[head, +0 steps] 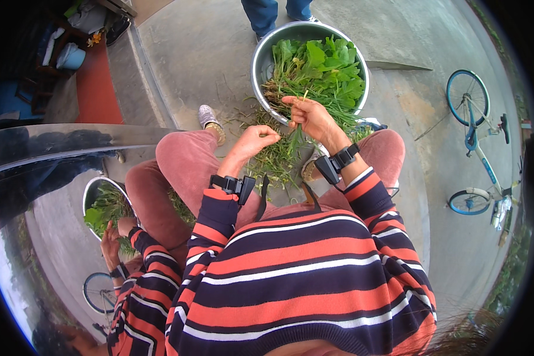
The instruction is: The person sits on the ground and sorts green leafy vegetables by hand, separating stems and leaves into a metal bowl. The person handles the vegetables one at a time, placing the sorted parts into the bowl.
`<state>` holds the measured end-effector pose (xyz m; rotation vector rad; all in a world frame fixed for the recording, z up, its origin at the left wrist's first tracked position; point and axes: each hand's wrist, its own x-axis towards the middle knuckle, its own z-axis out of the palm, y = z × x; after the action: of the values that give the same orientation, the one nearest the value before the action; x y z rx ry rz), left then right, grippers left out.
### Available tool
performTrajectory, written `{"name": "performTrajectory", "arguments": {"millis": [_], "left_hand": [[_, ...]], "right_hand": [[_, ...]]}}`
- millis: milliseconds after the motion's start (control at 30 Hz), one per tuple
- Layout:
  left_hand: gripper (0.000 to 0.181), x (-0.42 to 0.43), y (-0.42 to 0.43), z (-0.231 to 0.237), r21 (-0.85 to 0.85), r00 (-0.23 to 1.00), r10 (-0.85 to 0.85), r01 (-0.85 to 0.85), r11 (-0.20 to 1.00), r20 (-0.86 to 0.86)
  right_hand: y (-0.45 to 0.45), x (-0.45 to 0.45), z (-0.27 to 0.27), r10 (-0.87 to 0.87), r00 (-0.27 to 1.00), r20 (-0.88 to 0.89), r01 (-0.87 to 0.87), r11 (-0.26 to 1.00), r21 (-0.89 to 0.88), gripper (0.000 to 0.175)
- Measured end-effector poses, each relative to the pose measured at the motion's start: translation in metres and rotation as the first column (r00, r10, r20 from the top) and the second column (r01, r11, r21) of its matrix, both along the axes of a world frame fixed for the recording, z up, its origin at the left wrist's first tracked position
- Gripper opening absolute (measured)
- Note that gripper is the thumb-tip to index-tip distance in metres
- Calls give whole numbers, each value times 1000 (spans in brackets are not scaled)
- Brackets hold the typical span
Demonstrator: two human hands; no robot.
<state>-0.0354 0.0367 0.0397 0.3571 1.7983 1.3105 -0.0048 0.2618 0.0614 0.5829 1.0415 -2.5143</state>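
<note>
A large metal basin [256,84] stands on the ground in front of me, heaped with leafy greens [322,60] and thin green stalks. My right hand [310,116] is at the basin's near rim, its fingers curled around a few thin green stems that hang below the palm. To its lower left is my left hand [259,140], with thumb and forefinger brought together; whether a small bit is pinched there, I cannot tell. Plant trimmings [273,162] lie scattered on the concrete between my feet, beneath both hands.
A person in blue jeans [262,13] stands just beyond the basin. At the right is a bicycle [483,155]. A glossy dark reflective panel [40,164] on the left mirrors me and the basin. A light blue bucket [71,57] is at the upper left.
</note>
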Motion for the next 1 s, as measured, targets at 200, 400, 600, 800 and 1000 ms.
{"name": "performTrajectory", "arguments": {"millis": [200,400,600,800,1000], "left_hand": [[21,15,7,9,-56,999,-35,37,998,38],[11,15,7,-10,25,979,203,-204,979,19],[17,12,-8,-33,-66,940,300,-314,947,-163],[18,6,-11,-48,-227,994,102,-111,968,-49],[18,7,-4,-28,69,898,351,-346,936,-263]], "right_hand": [[-12,-8,2,-96,995,-42,98,993,64,23],[-22,-9,8,-161,986,-39,162,987,18,25],[-10,-9,11,-212,976,-44,204,968,-146,28],[3,-3,6,-5,999,-36,-6,948,-317,39],[-9,8,-11,157,986,56,-131,937,-323,37]]}}
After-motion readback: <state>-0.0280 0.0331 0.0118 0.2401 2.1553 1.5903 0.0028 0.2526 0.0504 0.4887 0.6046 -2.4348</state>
